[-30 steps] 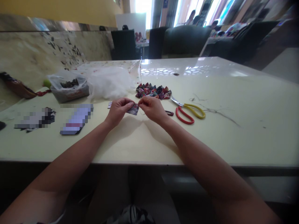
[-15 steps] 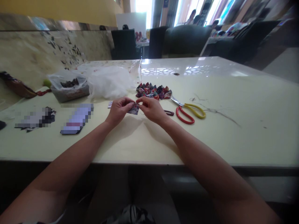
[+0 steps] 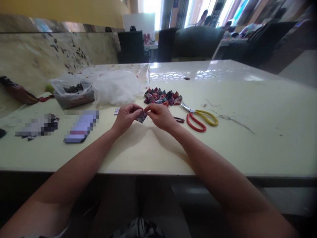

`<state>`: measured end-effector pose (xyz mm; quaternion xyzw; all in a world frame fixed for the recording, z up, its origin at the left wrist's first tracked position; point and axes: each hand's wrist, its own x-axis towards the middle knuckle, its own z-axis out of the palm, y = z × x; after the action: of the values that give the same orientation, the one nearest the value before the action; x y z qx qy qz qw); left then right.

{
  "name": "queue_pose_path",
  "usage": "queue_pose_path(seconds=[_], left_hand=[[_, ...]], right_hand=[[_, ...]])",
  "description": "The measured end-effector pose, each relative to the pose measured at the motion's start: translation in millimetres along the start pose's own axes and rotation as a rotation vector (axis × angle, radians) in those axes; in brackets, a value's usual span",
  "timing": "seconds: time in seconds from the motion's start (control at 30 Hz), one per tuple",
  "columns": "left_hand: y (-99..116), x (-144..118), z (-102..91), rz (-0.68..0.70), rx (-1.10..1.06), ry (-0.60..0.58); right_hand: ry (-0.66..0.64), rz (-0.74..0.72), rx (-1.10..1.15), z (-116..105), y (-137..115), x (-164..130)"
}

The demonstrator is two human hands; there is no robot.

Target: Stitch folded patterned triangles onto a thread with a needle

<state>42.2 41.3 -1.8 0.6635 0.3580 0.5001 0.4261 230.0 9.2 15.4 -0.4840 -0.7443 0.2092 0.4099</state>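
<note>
Mid-fold on one small patterned fabric piece (image 3: 141, 116); held just above the bench (image 3: 247, 132), left hand (image 3: 126, 116) fingers clamped on its left edge, right hand (image 3: 159, 116) fingers pinched on its right corner; next move, I reckon: tighter pinch, steady crease; finished pile (image 3: 162, 96) just behind, scissors (image 3: 200, 118) beside my right
</note>
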Motion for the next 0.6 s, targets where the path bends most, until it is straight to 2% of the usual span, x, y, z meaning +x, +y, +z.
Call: queue_pose_path(seconds=[0.6], left_hand=[[0.4,0.1,0.1,-0.054,-0.019,-0.012]], right_hand=[[-0.065,-0.038,-0.051,-1.9,-0.4,0.1]])
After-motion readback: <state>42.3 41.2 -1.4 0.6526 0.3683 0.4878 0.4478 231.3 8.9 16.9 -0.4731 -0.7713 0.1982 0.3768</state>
